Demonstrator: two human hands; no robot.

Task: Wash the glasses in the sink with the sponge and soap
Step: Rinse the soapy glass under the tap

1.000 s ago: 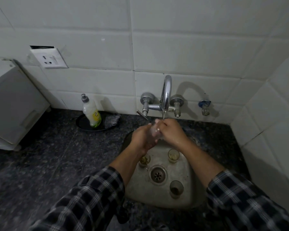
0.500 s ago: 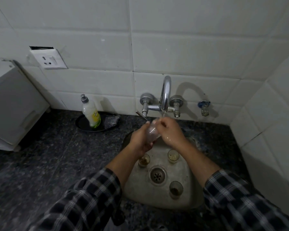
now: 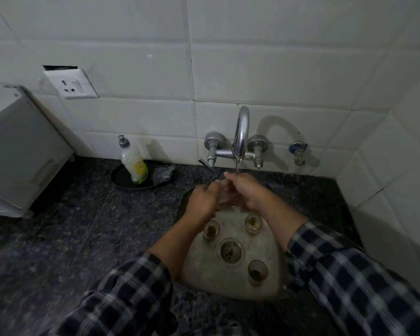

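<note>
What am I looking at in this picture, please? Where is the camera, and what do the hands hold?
There is no machine here. The camera sits on a person's head and looks down at their own hands. The left hand and right hand together hold a clear glass under the tap, which runs thinly. Three more dirty glasses stand in the sink around the drain. On the dark counter, a black dish carries the soap bottle and a sponge.

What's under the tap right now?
Under the tap, the left hand and right hand hold a clear glass in the water. The hands cover most of it, so its inside is hidden.
</note>
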